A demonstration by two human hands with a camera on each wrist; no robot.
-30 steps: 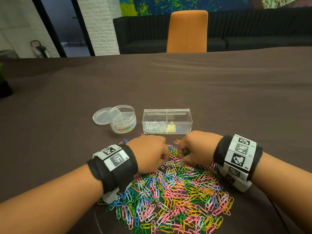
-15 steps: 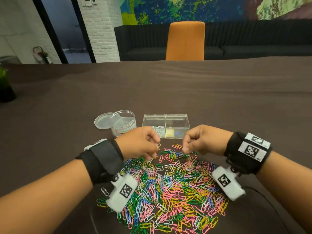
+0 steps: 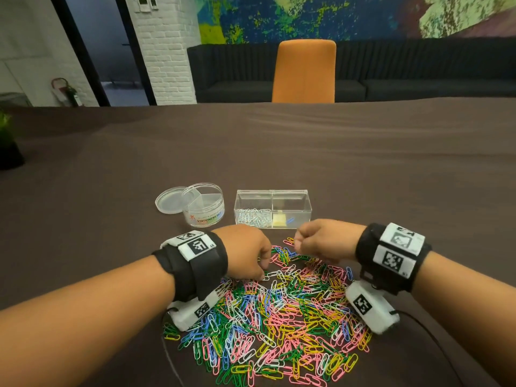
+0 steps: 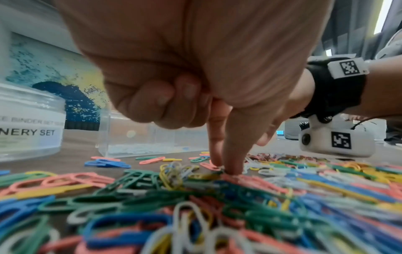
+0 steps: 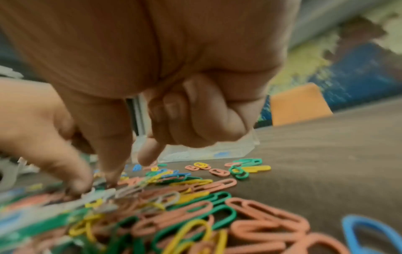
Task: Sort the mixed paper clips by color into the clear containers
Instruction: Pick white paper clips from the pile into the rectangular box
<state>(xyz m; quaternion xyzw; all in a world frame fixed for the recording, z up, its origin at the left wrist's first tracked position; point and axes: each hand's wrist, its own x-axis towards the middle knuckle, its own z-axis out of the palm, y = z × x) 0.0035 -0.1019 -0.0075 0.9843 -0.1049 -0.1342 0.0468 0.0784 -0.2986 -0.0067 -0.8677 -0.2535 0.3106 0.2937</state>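
The paper clips (image 3: 268,311) lie in a mixed heap on the bench (image 3: 279,152), just on my side of the rectangular box (image 3: 273,209). I judge them light, stiff and slick, and prone to hooking together, so each wants a pinch across its flat loop and a straight lift. My left hand (image 3: 245,256) is knuckles-up at the heap's far edge, thumb and forefinger reaching down onto the clips, other fingers (image 4: 165,101) curled in; I cannot tell whether a clip is pinched. My right hand (image 3: 325,241) mirrors it beside the left, likewise curled, its grasp unclear in the blur.
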